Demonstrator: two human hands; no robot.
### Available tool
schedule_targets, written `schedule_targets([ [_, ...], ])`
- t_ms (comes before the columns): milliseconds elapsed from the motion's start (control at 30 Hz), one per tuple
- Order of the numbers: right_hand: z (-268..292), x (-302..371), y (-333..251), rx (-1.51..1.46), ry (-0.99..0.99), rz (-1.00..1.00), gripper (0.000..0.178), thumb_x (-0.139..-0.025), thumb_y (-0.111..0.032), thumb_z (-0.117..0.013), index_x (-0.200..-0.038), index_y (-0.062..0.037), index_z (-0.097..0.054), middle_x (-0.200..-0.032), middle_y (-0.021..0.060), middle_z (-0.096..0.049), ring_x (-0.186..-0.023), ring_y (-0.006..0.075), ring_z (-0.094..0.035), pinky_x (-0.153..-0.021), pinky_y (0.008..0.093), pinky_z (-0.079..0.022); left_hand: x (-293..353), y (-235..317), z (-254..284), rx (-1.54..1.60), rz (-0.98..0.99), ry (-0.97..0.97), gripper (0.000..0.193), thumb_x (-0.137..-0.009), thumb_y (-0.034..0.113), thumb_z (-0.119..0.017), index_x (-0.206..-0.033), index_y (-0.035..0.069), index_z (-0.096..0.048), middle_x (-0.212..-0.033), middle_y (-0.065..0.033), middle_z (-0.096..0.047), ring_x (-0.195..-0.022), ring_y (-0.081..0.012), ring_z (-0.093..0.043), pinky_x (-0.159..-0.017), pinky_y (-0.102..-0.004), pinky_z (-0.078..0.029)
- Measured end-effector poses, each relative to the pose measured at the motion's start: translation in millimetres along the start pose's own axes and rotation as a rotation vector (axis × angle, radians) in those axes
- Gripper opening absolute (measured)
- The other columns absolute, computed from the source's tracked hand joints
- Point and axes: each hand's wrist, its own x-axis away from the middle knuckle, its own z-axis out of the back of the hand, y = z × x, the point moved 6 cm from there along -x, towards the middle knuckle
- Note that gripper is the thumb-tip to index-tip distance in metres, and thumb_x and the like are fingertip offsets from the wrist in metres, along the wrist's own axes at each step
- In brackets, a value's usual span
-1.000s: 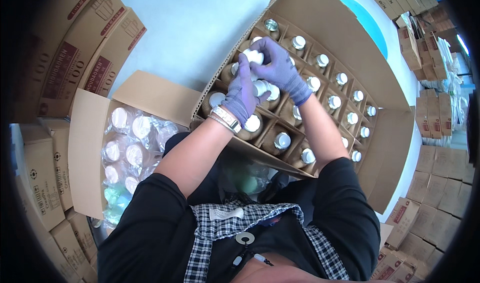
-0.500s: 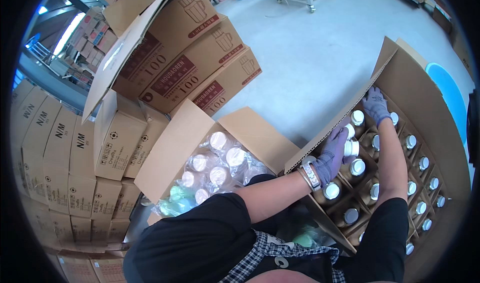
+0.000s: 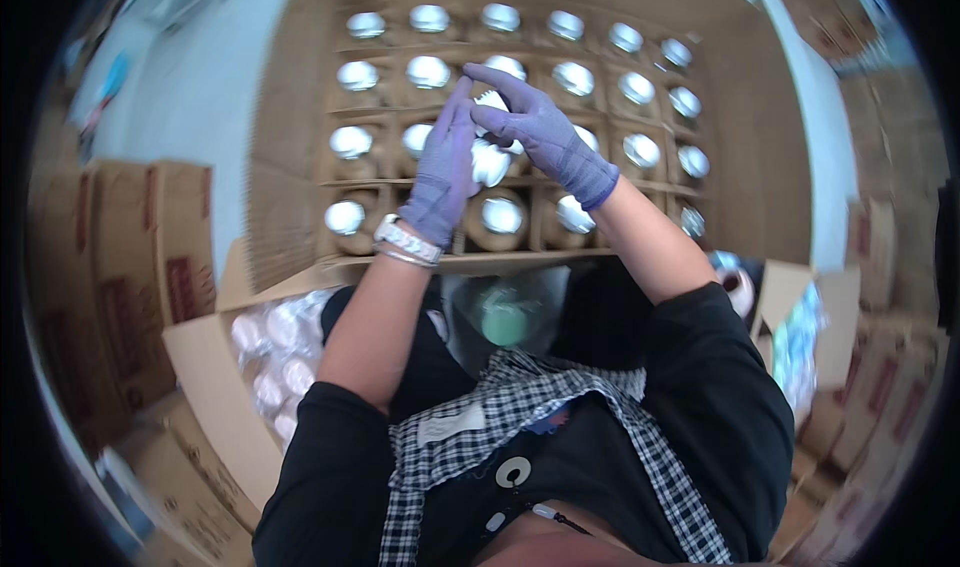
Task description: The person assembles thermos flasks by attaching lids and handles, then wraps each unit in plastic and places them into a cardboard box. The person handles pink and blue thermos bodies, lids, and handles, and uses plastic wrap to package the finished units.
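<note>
Purple gloves cover both hands, raised over a carton [image 3: 290, 137] whose cells hold bottles [image 3: 345, 217] with silvery tops. My left hand [image 3: 440, 182] keeps its fingers long and close together, with white screw caps [image 3: 490, 164] held against its palm side. From the right, my right hand [image 3: 550, 142] meets the left fingertips. A ridged white cap [image 3: 491, 101] shows between its thumb and forefinger. The hands partly hide the caps and the bottles below them.
At the lower left, an open carton [image 3: 225, 397] holds bagged pale-lidded items [image 3: 285, 327]. A plastic bag with a green round thing [image 3: 503, 322] lies between my legs. Another open carton [image 3: 838, 317] stands at the right. Stacked cartons [image 3: 120, 267] line the left side.
My view has swung round to face the bottle carton squarely. My right hand has left the carton's far corner and come together with my left hand at the white caps.
</note>
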Motion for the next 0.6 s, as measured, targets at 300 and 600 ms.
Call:
schedule_targets([
  [300,215,176,38,0.886,0.914,0.021,0.056,-0.077,-0.028,-0.090,-0.123,-0.0069,-0.066,-0.114,0.0153,-0.064,-0.107,0.0245,-0.064,-0.093,0.0373,-0.054,7,-27,-47,-0.069,0.210,-0.287,0.064,-0.102,0.033,-0.062,-0.155,0.003,-0.039,-0.129,-0.0128,-0.065,-0.095,-0.0093,-0.066,-0.061,-0.0182,-0.049],
  [600,194,247,89,1.474,0.431,-0.723,0.063,-0.090,-0.060,-0.068,-0.124,-0.0094,-0.054,-0.124,0.0202,-0.064,-0.113,0.0400,-0.065,-0.092,0.0513,-0.053,-27,-46,1,0.238,0.168,0.003,0.038,-0.098,-0.001,-0.062,-0.134,0.001,-0.053,-0.128,-0.0151,-0.060,-0.110,-0.0204,-0.065,-0.097,-0.0349,-0.058],
])
